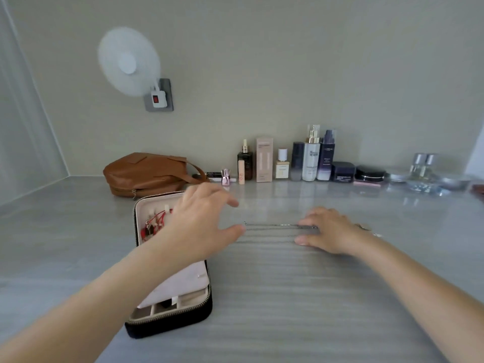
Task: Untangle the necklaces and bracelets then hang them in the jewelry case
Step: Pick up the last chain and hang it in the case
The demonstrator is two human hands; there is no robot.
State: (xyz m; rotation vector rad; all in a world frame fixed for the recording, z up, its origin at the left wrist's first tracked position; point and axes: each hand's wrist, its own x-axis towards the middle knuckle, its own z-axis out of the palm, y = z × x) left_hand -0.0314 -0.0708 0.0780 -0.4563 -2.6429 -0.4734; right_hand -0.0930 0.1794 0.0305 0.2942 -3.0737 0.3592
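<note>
Thin silver necklace chains (272,226) lie stretched in straight lines across the grey table. My right hand (330,231) rests palm down on their right ends, fingertips pressing them to the surface. My left hand (199,224) hovers with fingers spread over the open black jewelry case (183,315); its thumb is just short of the chains' left end. Red cord bracelets (154,224) hang on the hooks in the case's pale lid, partly hidden by my left hand. The lower half of the case shows small compartments.
A brown leather bag (146,174) lies behind the case. A row of cosmetic bottles, jars and boxes (309,163) lines the back wall. Glass bottles (424,169) stand at the far right. A white fan (128,61) is mounted on the wall.
</note>
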